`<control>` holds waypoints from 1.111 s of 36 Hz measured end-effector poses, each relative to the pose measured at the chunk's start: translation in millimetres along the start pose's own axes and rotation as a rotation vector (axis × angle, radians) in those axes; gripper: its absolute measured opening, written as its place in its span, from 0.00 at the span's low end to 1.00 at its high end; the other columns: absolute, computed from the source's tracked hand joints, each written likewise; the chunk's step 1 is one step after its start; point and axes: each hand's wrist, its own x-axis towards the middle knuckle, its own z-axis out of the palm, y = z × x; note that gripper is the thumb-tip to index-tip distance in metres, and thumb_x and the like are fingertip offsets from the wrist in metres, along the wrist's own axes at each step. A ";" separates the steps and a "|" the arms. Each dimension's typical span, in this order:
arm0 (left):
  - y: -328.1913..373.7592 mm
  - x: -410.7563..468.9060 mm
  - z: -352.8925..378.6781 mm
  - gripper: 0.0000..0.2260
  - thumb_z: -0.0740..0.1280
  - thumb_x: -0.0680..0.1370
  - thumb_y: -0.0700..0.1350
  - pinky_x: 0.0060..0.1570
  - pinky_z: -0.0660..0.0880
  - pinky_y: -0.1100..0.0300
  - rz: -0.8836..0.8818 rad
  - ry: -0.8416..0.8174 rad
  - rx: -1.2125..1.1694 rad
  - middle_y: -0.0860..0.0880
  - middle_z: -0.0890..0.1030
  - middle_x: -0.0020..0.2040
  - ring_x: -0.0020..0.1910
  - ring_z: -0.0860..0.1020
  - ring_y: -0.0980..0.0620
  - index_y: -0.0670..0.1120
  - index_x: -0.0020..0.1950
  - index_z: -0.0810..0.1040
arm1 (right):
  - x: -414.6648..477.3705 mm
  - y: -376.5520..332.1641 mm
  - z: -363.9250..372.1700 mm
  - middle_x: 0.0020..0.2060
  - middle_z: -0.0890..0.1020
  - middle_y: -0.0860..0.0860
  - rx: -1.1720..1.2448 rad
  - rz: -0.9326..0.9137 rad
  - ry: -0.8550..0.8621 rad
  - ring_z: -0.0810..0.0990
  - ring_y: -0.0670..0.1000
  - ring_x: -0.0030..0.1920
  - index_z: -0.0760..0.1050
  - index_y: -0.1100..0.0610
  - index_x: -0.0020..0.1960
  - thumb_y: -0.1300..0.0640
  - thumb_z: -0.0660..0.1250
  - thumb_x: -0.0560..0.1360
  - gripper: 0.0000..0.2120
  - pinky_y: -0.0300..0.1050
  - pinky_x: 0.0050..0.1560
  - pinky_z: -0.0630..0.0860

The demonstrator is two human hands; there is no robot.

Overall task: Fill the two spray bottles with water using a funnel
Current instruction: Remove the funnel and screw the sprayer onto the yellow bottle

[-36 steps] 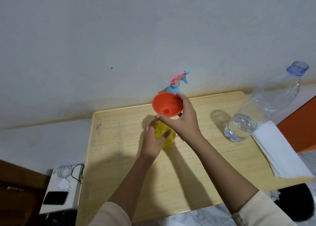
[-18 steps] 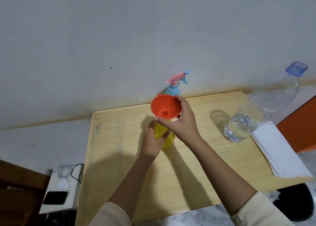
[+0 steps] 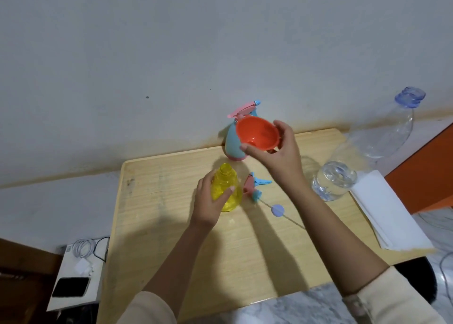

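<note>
A yellow spray bottle stands upright with its neck open on the wooden table. My left hand grips its left side. In my right hand is the orange funnel, lifted up and to the right of the yellow bottle, tilted with its mouth toward me. Behind the funnel stands a blue spray bottle with its pink trigger head on. A loose pink and blue spray head with its dip tube lies just right of the yellow bottle.
A large clear water bottle, part full and uncapped, stands at the table's right. Its blue cap lies near my right forearm. White folded paper lies at the right edge. A white box with a cable and a phone sits lower left.
My right hand has lifted the funnel off the yellow bottle's neck and carried it up and to the right. My left hand still holds the bottle.
</note>
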 end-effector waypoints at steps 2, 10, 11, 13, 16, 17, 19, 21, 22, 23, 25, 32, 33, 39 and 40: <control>-3.2 0.4 0.2 0.24 0.71 0.68 0.61 0.63 0.73 0.49 -0.004 0.003 -0.014 0.55 0.74 0.60 0.61 0.74 0.54 0.64 0.62 0.69 | 5.5 13.3 -16.1 0.59 0.70 0.47 -0.022 0.032 0.067 0.72 0.47 0.60 0.64 0.55 0.68 0.53 0.80 0.61 0.42 0.44 0.59 0.73; -7.7 -1.7 2.9 0.21 0.70 0.69 0.60 0.62 0.74 0.48 0.017 -0.013 -0.098 0.55 0.75 0.60 0.61 0.74 0.55 0.70 0.60 0.68 | -6.5 103.8 -54.7 0.66 0.70 0.57 -0.260 0.261 0.087 0.71 0.56 0.65 0.57 0.60 0.72 0.56 0.80 0.62 0.46 0.43 0.59 0.67; -7.0 -1.7 3.5 0.21 0.69 0.69 0.60 0.62 0.74 0.48 0.019 -0.011 -0.099 0.56 0.75 0.60 0.60 0.74 0.54 0.72 0.59 0.68 | -7.9 110.2 -56.1 0.67 0.69 0.57 -0.271 0.269 0.086 0.71 0.57 0.65 0.56 0.61 0.72 0.57 0.80 0.62 0.47 0.42 0.59 0.66; -6.0 -1.1 4.4 0.21 0.69 0.68 0.60 0.62 0.73 0.47 0.012 -0.002 -0.093 0.55 0.75 0.60 0.61 0.74 0.53 0.73 0.58 0.67 | -8.8 119.3 -55.8 0.67 0.69 0.58 -0.297 0.280 0.063 0.70 0.57 0.66 0.56 0.61 0.73 0.57 0.79 0.63 0.46 0.42 0.59 0.65; -5.8 -0.6 4.4 0.21 0.69 0.67 0.60 0.62 0.73 0.45 -0.013 0.003 -0.084 0.52 0.75 0.62 0.62 0.74 0.51 0.72 0.58 0.67 | -8.4 126.5 -51.6 0.65 0.70 0.57 -0.338 0.317 0.002 0.70 0.57 0.64 0.58 0.61 0.71 0.58 0.78 0.64 0.42 0.42 0.55 0.65; -6.1 -0.3 4.4 0.21 0.69 0.67 0.60 0.62 0.73 0.45 -0.016 0.000 -0.079 0.52 0.74 0.62 0.62 0.74 0.51 0.72 0.58 0.67 | -7.8 128.2 -50.2 0.64 0.70 0.57 -0.341 0.329 -0.019 0.71 0.57 0.63 0.59 0.61 0.69 0.58 0.78 0.64 0.41 0.42 0.53 0.65; -5.8 0.3 4.0 0.22 0.69 0.67 0.61 0.61 0.73 0.44 -0.019 -0.009 -0.065 0.51 0.74 0.63 0.62 0.74 0.51 0.74 0.58 0.66 | -6.5 132.1 -48.5 0.61 0.71 0.57 -0.337 0.349 -0.060 0.72 0.57 0.60 0.61 0.60 0.66 0.57 0.78 0.64 0.37 0.43 0.50 0.66; -6.9 0.8 3.5 0.22 0.69 0.68 0.61 0.61 0.73 0.43 -0.017 -0.019 -0.055 0.51 0.74 0.63 0.62 0.74 0.50 0.75 0.58 0.65 | -5.7 134.9 -48.2 0.60 0.72 0.56 -0.330 0.357 -0.088 0.72 0.54 0.56 0.61 0.59 0.65 0.57 0.78 0.65 0.36 0.44 0.49 0.67; -7.6 1.0 3.0 0.22 0.69 0.68 0.61 0.61 0.73 0.43 -0.019 -0.024 -0.052 0.50 0.74 0.63 0.63 0.74 0.50 0.75 0.59 0.65 | -5.4 136.2 -48.6 0.61 0.71 0.56 -0.332 0.356 -0.095 0.72 0.54 0.56 0.61 0.59 0.66 0.56 0.78 0.65 0.37 0.44 0.49 0.67; -8.4 1.3 2.7 0.23 0.68 0.68 0.62 0.61 0.73 0.42 -0.020 -0.029 -0.052 0.50 0.74 0.64 0.63 0.74 0.50 0.75 0.59 0.65 | -5.4 136.9 -49.1 0.62 0.71 0.56 -0.337 0.352 -0.101 0.72 0.55 0.59 0.59 0.59 0.68 0.55 0.78 0.65 0.39 0.44 0.50 0.68; -9.0 1.3 2.2 0.23 0.68 0.68 0.62 0.61 0.73 0.42 -0.024 -0.036 -0.045 0.50 0.74 0.64 0.62 0.74 0.49 0.71 0.62 0.66 | -6.5 135.3 -50.4 0.65 0.69 0.56 -0.362 0.319 -0.083 0.70 0.57 0.64 0.55 0.59 0.71 0.53 0.78 0.64 0.45 0.44 0.54 0.68; -10.0 -0.8 4.2 0.29 0.67 0.69 0.63 0.60 0.74 0.44 -0.030 -0.037 -0.024 0.50 0.74 0.64 0.62 0.74 0.51 0.59 0.68 0.67 | -24.8 112.2 -38.3 0.64 0.70 0.57 -0.453 -0.068 0.056 0.67 0.50 0.65 0.64 0.62 0.68 0.61 0.70 0.72 0.27 0.30 0.60 0.58; -10.5 -0.8 4.4 0.29 0.67 0.69 0.63 0.60 0.74 0.45 -0.029 -0.033 -0.019 0.50 0.74 0.64 0.62 0.74 0.52 0.58 0.68 0.66 | -27.4 110.5 -31.7 0.61 0.72 0.57 -0.449 -0.104 0.033 0.69 0.50 0.62 0.67 0.63 0.65 0.62 0.69 0.72 0.23 0.29 0.57 0.59; -13.9 -0.6 3.5 0.28 0.67 0.70 0.62 0.61 0.73 0.44 -0.015 -0.042 -0.007 0.50 0.73 0.65 0.63 0.73 0.52 0.59 0.68 0.66 | -27.9 120.1 14.6 0.53 0.75 0.59 -0.660 -0.123 -0.300 0.73 0.57 0.55 0.72 0.64 0.56 0.60 0.64 0.74 0.12 0.46 0.54 0.69; -13.9 -0.8 3.1 0.28 0.67 0.70 0.62 0.62 0.73 0.45 -0.012 -0.042 -0.006 0.51 0.73 0.65 0.63 0.73 0.52 0.60 0.68 0.65 | -26.2 122.1 19.3 0.53 0.75 0.61 -0.739 -0.112 -0.342 0.72 0.59 0.56 0.72 0.66 0.56 0.60 0.63 0.75 0.12 0.50 0.55 0.68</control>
